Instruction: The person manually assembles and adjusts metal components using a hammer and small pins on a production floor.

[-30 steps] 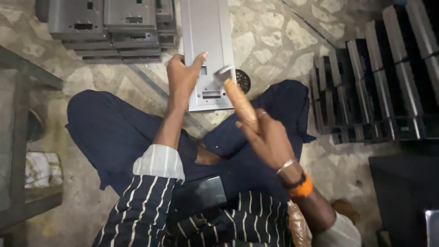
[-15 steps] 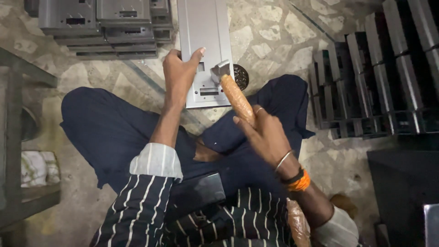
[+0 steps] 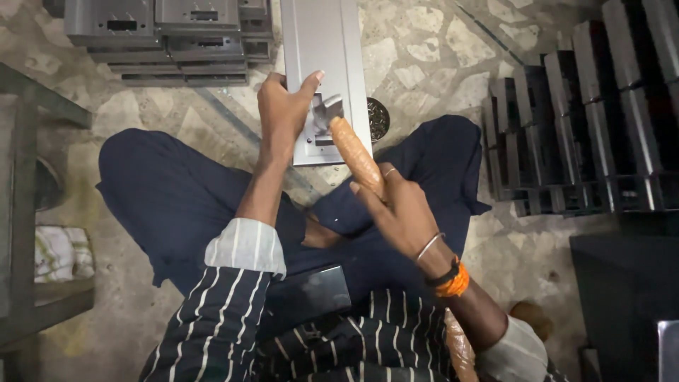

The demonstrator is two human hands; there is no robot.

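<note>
Floor: mottled stone paving (image 3: 424, 64), seen from the head view looking straight down; person sits cross-legged on it in dark blue trousers (image 3: 170, 205) and a striped shirt
Metal panel: long grey sheet-metal piece (image 3: 322, 42) lies on the floor ahead of the knees, running away from the person; its near end carries a small raised fitting
Left hand: left hand (image 3: 281, 106) rests on the panel's near end; fingers curled over its left edge, thumb stretched across the face beside the fitting; holding the panel down
Right hand: right hand (image 3: 403, 212) closed around the lower end of a wooden handle (image 3: 357, 155); a ring on one finger, a bangle and orange band at the wrist
Tool: the handle slants up and left; its metal head (image 3: 327, 112) sits on the fitting, just beside the left thumb
Small round tin: dark tin (image 3: 378, 119) just right of the panel
Stacks: grey metal housings (image 3: 163, 28) piled top left; dark upright pieces in rows (image 3: 601, 113) on the right
Left edge: metal frame (image 3: 28, 212)
</note>
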